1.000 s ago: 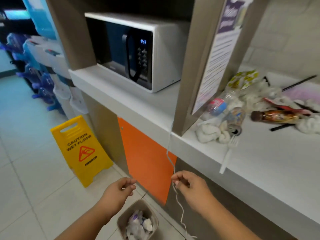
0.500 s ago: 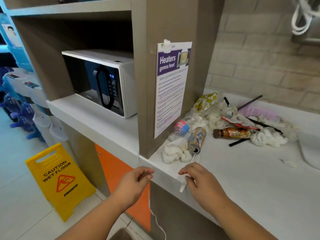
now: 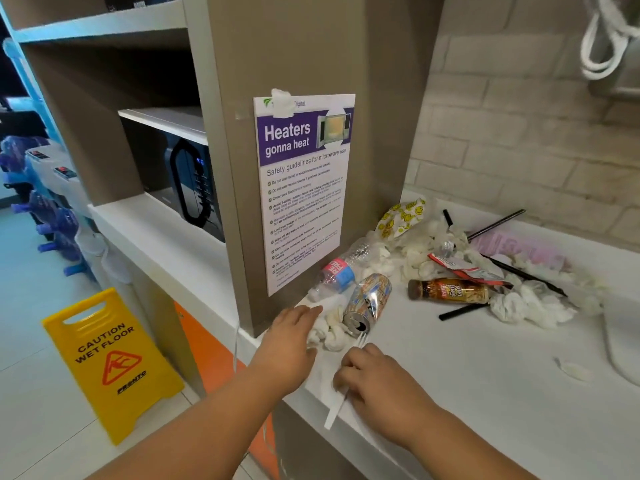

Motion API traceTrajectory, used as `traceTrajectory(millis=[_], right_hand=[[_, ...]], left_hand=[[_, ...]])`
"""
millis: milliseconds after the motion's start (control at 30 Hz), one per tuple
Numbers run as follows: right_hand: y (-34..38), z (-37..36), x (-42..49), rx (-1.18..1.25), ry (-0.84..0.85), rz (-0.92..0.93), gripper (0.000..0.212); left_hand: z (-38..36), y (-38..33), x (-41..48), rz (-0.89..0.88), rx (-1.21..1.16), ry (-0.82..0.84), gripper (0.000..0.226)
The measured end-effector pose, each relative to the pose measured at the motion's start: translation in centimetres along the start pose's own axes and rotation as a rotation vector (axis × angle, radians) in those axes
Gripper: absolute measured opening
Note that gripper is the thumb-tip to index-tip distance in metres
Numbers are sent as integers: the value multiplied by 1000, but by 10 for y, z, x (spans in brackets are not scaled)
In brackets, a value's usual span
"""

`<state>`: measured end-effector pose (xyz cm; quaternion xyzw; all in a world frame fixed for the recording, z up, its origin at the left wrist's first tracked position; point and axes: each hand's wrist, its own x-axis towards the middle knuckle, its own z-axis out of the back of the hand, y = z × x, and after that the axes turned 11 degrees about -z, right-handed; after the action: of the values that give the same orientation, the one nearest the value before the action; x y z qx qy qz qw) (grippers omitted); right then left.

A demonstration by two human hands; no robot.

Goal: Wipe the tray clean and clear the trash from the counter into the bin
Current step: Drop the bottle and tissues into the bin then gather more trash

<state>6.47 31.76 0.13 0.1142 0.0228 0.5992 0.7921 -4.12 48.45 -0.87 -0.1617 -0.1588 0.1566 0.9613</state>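
Trash lies on the white counter (image 3: 485, 393): a crushed can (image 3: 369, 303), a clear plastic bottle (image 3: 337, 271), a brown drink bottle (image 3: 450, 291), crumpled tissues (image 3: 329, 332), a yellow smiley wrapper (image 3: 401, 216) and black straws (image 3: 460, 311). My right hand (image 3: 377, 379) curls over a white plastic fork (image 3: 334, 415) at the counter's front edge, and the handle sticks out below it. With straight fingers, my left hand (image 3: 294, 337) reaches beside the nearest tissue clump. A white rounded object, possibly the tray (image 3: 620, 344), shows at the right edge. The bin is out of view.
A brown pillar with a microwave safety poster (image 3: 301, 188) stands just behind my left hand. A microwave (image 3: 187, 188) sits on the shelf to the left. On the floor stands a yellow wet-floor sign (image 3: 110, 362). A thin white cord (image 3: 236, 344) hangs off the counter edge.
Both hands rose from above the floor bin to the counter. The right hand settled on the fork; the left let go of the cord and reached forward to the tissue.
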Motion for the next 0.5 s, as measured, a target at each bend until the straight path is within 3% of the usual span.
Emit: traceTrajectory(millis=[233, 500], right_hand=[[-13, 9, 1, 32, 38, 63, 24], [-21, 14, 1, 131, -6, 94, 15]], left_hand=[[-4, 1, -5, 57, 20, -70, 58], [7, -5, -9, 231, -123, -197, 42]])
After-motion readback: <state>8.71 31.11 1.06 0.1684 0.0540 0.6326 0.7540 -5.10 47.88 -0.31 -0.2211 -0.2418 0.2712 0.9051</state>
